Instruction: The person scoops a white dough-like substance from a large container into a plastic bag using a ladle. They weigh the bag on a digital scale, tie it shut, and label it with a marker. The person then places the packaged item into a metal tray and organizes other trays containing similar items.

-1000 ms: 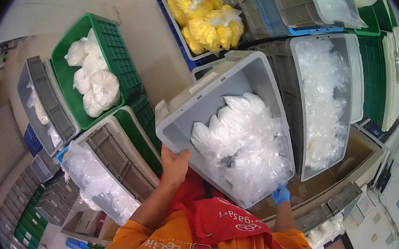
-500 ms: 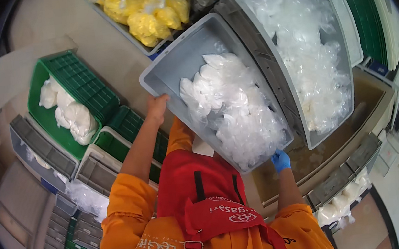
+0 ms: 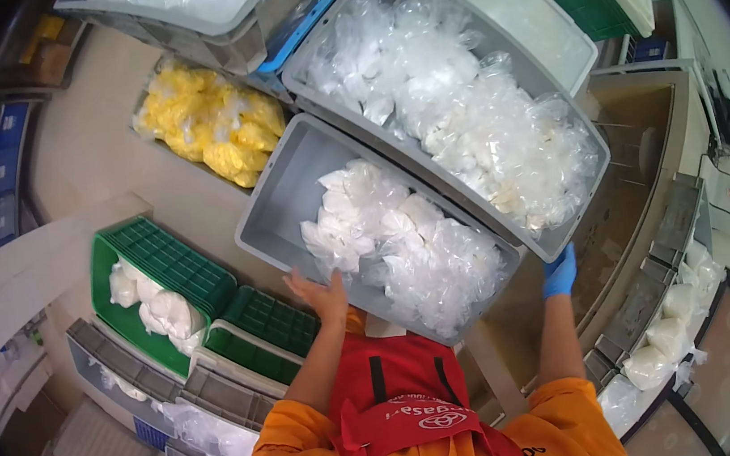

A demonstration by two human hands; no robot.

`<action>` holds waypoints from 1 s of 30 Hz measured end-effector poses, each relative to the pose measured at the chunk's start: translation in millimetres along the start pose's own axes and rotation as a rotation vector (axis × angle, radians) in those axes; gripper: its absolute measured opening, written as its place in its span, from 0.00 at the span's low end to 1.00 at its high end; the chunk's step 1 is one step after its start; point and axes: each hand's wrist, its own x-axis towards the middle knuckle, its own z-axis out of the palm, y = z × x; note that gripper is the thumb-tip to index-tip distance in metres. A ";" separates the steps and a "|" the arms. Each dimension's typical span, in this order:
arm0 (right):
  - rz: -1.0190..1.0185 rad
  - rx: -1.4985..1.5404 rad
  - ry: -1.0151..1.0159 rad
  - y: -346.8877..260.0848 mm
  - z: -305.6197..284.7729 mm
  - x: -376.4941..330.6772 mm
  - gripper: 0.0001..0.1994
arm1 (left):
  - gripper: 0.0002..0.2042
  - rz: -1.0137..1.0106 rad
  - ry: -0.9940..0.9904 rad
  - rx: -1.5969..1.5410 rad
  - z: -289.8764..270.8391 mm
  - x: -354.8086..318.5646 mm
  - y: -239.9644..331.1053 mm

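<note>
- Blue-gloved, the right hand (image 3: 559, 271) had gone from the near grey tub (image 3: 282, 210) to the larger grey tub's (image 3: 303, 77) lower corner, at 4 o'clock; whether it gripped, I couldn't tell.
- Bare, the left hand (image 3: 324, 300), at 7 o'clock, had let go of the near tub's rim, fingers spread beside its wall. That suggested the two-handed carry was over.
- Mid-dial, the near tub held clear bags of white stuff (image 3: 450, 263), bunched toward 4 o'clock.
- Just beside it, at 1 o'clock, the larger tub brimmed with similar bags (image 3: 439, 84).
- At 10 o'clock, yellow bags (image 3: 209, 124) packed another container.
- Toward 8 o'clock, a green crate (image 3: 175, 259) held plump white bags (image 3: 168, 313).
</note>
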 end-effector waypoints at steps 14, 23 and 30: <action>-0.324 -0.639 -0.186 -101.5 15.8 -133.5 0.17 | 0.27 -0.255 -0.615 -1.012 -15.4 138.0 234.8; 0.122 -0.554 0.072 65.1 -92.5 -242.2 0.15 | 0.24 -0.034 -0.600 -0.191 10.9 155.7 266.3; 0.129 -0.482 0.082 56.9 -147.9 -187.4 0.19 | 0.20 -0.105 -0.471 -0.971 -109.8 54.3 166.5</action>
